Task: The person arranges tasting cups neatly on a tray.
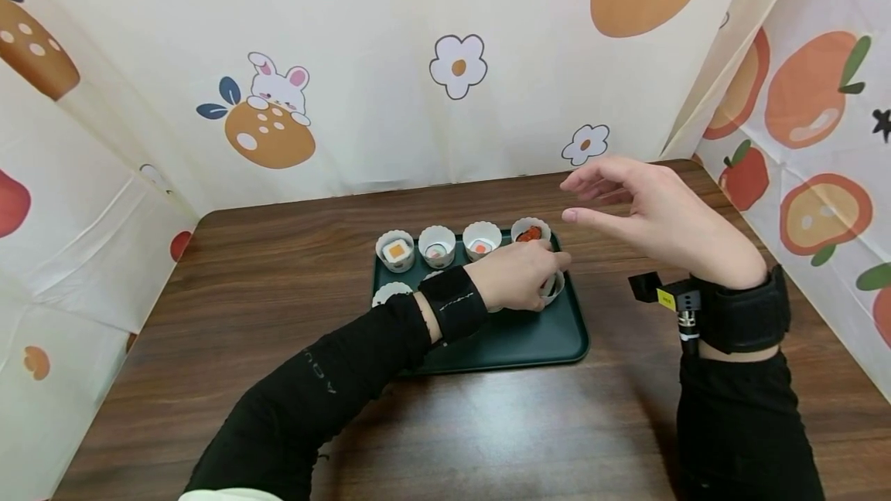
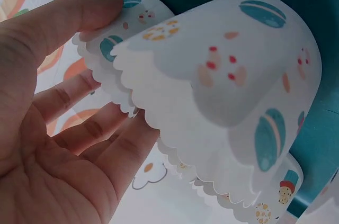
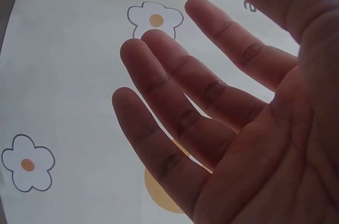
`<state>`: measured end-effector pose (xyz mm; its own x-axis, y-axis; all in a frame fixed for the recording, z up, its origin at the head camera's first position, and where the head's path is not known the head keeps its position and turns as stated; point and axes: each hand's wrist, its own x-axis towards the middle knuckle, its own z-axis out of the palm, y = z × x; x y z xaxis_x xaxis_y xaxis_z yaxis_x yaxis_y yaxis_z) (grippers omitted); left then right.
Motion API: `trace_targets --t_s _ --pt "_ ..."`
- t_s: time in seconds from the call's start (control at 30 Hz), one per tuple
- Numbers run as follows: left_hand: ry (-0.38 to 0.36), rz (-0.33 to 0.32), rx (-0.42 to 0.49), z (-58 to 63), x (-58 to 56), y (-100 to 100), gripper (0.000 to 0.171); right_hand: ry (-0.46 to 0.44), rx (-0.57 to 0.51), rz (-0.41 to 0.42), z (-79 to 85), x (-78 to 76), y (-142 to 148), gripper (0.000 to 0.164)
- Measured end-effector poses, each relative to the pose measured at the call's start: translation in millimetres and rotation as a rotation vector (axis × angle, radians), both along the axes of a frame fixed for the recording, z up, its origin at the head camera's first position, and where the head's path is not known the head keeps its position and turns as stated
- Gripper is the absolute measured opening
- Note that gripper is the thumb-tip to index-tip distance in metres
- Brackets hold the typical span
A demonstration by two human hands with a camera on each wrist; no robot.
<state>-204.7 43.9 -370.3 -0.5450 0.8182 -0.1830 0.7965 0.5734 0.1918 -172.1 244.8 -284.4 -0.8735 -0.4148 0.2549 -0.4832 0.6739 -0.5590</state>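
My left hand (image 1: pixel 522 275) reaches across the green tray (image 1: pixel 574 335). Its thumb and fingers pinch the rim of a white scalloped paper baking cup (image 1: pixel 554 290) at the tray's right end. In the left wrist view, the thumb lies on the outside of this cup (image 2: pixel 110 49), with fingertips at the opposite rim. A larger-looking printed cup (image 2: pixel 249 70) stands nearer that camera. My right hand (image 1: pixel 636 203) is raised to the right of the tray, fingers spread and slightly bent, holding nothing.
Along the tray's back edge stand a cup with a white-and-orange piece (image 1: pixel 397 255), two cups with small bits inside (image 1: pixel 437 253), and a cup with red pieces (image 1: pixel 527 227). Another cup (image 1: pixel 392 292) is partly behind my left sleeve. Printed curtains (image 1: pixel 390 99) border the wooden table (image 1: pixel 278 284).
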Motion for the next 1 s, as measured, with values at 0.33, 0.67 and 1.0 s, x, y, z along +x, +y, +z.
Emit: trace_targets --t_s 0.33,0.67,1.0 --pt "0.004 -0.006 -0.01 -1.2 0.6 1.7 0.046 -0.007 0.001 0.004 -1.2 -1.0 -0.8 0.032" --pt "0.007 0.03 0.075 2.1 2.7 -10.3 0.059 -0.038 0.013 0.0 -1.3 -1.6 -5.2 0.032" --pt "0.029 0.088 0.329 25.4 21.4 -48.3 0.062 -0.043 0.037 0.002 -2.3 -2.7 -8.4 0.034"
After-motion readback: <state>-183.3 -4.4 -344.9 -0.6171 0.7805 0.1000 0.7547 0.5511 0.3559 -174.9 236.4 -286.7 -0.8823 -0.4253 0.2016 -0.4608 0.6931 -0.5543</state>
